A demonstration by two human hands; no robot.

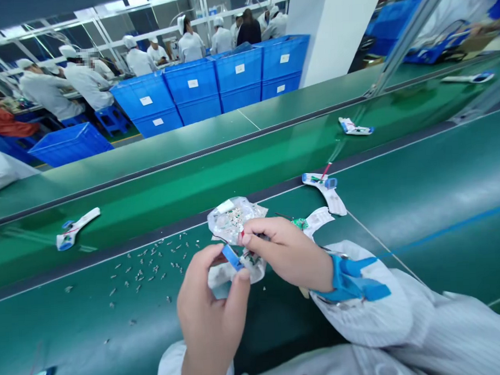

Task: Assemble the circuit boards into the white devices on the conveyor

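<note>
My left hand [215, 303] is closed, pinching a blue rectangular piece [233, 257] between thumb and index finger. This piece sits by a white curved housing [220, 275] with small electronics, partly hidden behind my fingers. My right hand [287, 249], with a blue band at the wrist, pinches a small red piece [241, 234], possibly a wire end; the fingertips cover most of it. Just beyond both hands lies a clear plastic bag [230, 218] with many tiny parts. To its right rest a green circuit board [300, 223] and a white housing part [320, 219].
Many small metal parts [140, 273] are scattered on the green worktop to the left. White-and-blue device halves lie on the belt [184, 181] and beside it, one housing [326, 193] with a red wire upright. Blue bins [240, 70] and seated co-workers are beyond.
</note>
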